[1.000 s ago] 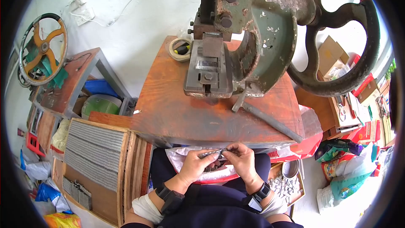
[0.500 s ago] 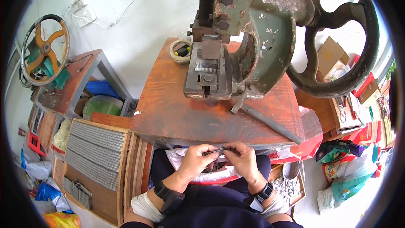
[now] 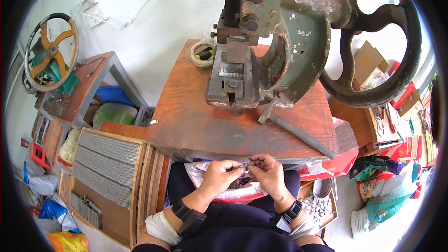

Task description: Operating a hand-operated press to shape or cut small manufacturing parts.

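Note:
My left hand [image 3: 216,177] and my right hand [image 3: 269,175] meet over my lap, just below the table's front edge. Between their fingertips is a small dark metal piece [image 3: 243,167], pinched from both sides; its exact kind is too small to make out. Right below them a white bag with a red edge [image 3: 242,193] lies open across my lap, with dark bits inside partly hidden by the hands. Ahead on the wooden table [image 3: 196,121] stands a green hand press [image 3: 303,60] with a metal die block [image 3: 232,94] under its ram.
A hammer [image 3: 298,135] lies on the table's right side, and a tape roll [image 3: 202,55] sits behind the die. Wooden trays [image 3: 105,168] with rows of grey metal pieces stand at left. A box of loose pieces [image 3: 319,205] is at right. The press's large handwheel [image 3: 406,65] overhangs the right.
The fingers of my right hand have shifted slightly around the small piece. Both hands stay in nearly the same place, and the whole view has moved a little.

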A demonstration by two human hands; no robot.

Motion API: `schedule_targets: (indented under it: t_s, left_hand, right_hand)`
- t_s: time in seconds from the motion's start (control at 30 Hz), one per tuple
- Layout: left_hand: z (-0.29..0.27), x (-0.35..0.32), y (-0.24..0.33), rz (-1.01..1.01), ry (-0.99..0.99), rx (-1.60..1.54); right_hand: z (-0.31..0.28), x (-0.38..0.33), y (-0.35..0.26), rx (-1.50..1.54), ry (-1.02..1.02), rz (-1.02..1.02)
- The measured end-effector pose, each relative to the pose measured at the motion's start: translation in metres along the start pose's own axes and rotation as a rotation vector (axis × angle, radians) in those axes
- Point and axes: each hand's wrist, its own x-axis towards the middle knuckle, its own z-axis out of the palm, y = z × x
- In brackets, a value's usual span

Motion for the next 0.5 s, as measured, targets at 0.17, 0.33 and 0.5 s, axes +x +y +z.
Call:
schedule_targets:
  t_s: [0.17, 0.33, 0.5]
  left_hand:
    - [-0.002, 0.005, -0.004, 0.020, -0.009, 0.066]
    - [-0.010, -0.007, -0.001, 0.029, -0.030, 0.003]
    - [-0.009, -0.001, -0.011, 0.285, 0.063, 0.179]
  right_hand:
    - [0.001, 0.004, 0.002, 0.059, 0.005, -0.022]
    - [0.011, 0.007, 0.006, 0.117, -0.077, -0.020]
    - [-0.006, 0.005, 0.006, -0.101, 0.152, -0.180]
